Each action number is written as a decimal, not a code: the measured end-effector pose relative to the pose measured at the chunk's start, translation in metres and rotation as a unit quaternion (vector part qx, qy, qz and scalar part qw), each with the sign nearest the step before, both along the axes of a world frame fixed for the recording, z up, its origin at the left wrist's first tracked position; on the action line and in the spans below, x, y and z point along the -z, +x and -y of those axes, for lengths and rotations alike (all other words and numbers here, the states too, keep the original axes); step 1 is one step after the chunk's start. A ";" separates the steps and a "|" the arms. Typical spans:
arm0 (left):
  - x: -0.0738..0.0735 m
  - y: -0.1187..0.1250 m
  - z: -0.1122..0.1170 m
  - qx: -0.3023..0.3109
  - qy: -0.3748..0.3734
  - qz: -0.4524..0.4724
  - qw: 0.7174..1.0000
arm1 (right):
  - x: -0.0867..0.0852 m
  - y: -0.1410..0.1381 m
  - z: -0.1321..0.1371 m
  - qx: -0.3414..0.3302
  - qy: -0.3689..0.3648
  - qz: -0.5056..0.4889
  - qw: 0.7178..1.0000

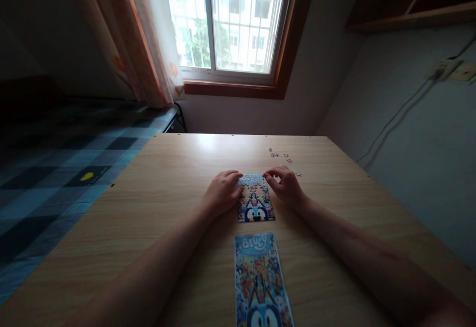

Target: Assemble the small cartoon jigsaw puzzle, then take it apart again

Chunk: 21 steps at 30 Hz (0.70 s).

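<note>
A partly assembled jigsaw puzzle (256, 200) lies flat on the table, with a blue cartoon dog's face along its near edge and gaps in its middle and upper part. My left hand (223, 191) rests at the puzzle's left edge, fingers and thumb apart. At the upper right corner, my right hand (286, 186) has thumb and index fingertips brought together; whatever is between them is too small to make out. Closer to me lies a printed picture sheet (260, 277) marked "BLUEY", showing the same dog.
Several loose puzzle pieces (274, 155) are scattered beyond my right hand, with one piece (298, 173) just beside it. The wooden table (167, 228) ends below a barred window (241, 24). A bed with a checked cover (74, 163) stands left; a wall with a cable (394, 113) is right.
</note>
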State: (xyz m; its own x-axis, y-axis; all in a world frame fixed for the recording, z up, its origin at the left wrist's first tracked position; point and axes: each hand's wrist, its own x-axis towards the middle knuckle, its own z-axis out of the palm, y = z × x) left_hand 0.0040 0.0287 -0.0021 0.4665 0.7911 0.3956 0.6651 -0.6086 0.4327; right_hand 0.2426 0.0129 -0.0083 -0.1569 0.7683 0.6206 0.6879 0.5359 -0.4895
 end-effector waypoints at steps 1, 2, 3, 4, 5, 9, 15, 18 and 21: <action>0.000 0.000 0.000 -0.003 0.000 -0.002 1.000 | 0.000 0.000 0.000 0.000 -0.001 -0.002 1.000; 0.000 0.000 0.000 -0.003 0.000 -0.004 1.000 | 0.000 0.001 -0.001 0.003 -0.003 -0.006 1.000; 0.000 0.000 0.000 -0.002 0.000 -0.007 1.000 | 0.000 0.002 -0.001 0.007 -0.007 -0.011 1.000; -0.001 0.000 0.000 0.000 0.000 -0.010 1.000 | 0.001 0.002 -0.001 0.011 -0.012 -0.016 1.000; -0.002 0.000 0.000 0.002 0.000 -0.013 1.000 | 0.001 0.003 -0.002 0.015 -0.018 -0.023 0.999; -0.002 0.000 0.000 0.004 -0.001 -0.021 1.000 | 0.003 0.004 -0.003 0.027 -0.032 -0.046 0.998; 0.000 0.000 -0.001 0.003 0.002 -0.029 1.000 | 0.005 0.005 -0.006 0.029 -0.045 -0.059 0.997; -0.001 0.000 0.000 0.000 0.001 -0.037 0.999 | 0.006 0.005 -0.007 0.029 -0.057 -0.065 0.996; -0.003 0.000 0.001 0.000 0.000 -0.041 0.999 | 0.007 0.006 -0.009 0.029 -0.064 -0.066 0.995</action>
State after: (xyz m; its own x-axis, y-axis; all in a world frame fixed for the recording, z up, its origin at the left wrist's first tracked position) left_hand 0.0037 0.0279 0.0004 0.4973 0.7914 0.3555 0.6985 -0.6083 0.3770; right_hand 0.2485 0.0216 -0.0155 -0.0335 0.8476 0.5295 0.6408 0.4248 -0.6395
